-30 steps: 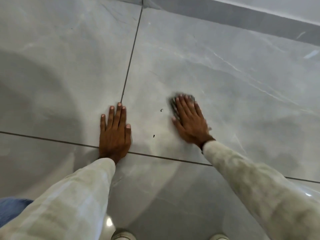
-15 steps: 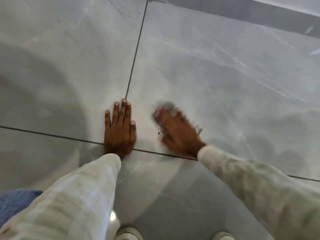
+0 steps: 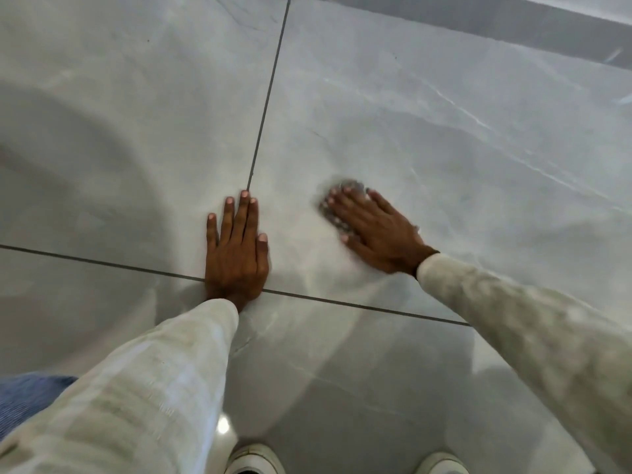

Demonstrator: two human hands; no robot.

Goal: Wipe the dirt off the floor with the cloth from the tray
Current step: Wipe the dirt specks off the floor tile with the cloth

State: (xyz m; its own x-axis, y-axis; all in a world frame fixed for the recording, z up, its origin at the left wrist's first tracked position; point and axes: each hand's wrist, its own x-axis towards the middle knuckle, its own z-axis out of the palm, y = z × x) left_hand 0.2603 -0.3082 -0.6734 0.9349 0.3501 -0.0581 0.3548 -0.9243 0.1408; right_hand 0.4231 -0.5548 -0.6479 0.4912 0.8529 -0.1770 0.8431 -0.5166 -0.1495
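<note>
My right hand (image 3: 374, 230) lies flat on the grey tiled floor (image 3: 444, 138), pressing a small grey cloth (image 3: 349, 187) under its fingers. Only the cloth's far and left edges show past the fingertips. My left hand (image 3: 237, 249) rests flat on the floor to the left, fingers together, holding nothing, its heel over a grout line. The dark specks of dirt between the hands are no longer visible. The tray is out of view.
Dark grout lines (image 3: 266, 97) cross the floor, one running away from me, one running left to right under my left hand. A grey skirting (image 3: 513, 32) runs along the far right. My two white shoe tips (image 3: 254, 460) show at the bottom edge.
My right hand swept the cloth left over the two dark specks and then back to the right and slightly away. The specks have gone from view. My left hand stayed put.
</note>
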